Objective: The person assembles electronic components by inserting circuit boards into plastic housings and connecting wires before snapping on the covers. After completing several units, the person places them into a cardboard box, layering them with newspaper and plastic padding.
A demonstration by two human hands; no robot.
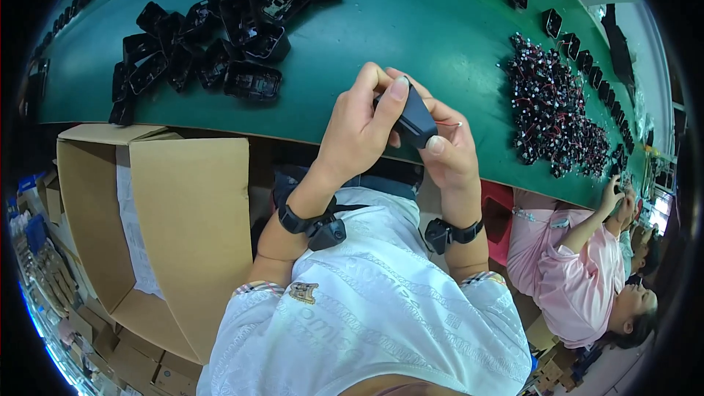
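Both hands hold one black plastic housing [416,119] above the near edge of the green table. My left hand [361,121] is closed round its left side, the thumb pressed on its upper end. My right hand [453,148] grips the other side, with its thumb at the lower corner. A thin wire with a small white connector sticks out beside my right fingers. The inside of the housing is turned away from view. To the left lies a pile of open black housings [253,79], some with parts inside.
A heap of small black parts with red wires and white connectors [546,114] covers the table's right side, beside a row of black housings [584,61]. An open cardboard box [191,235] stands at the table's front left. A co-worker in pink [568,279] sits at the right.
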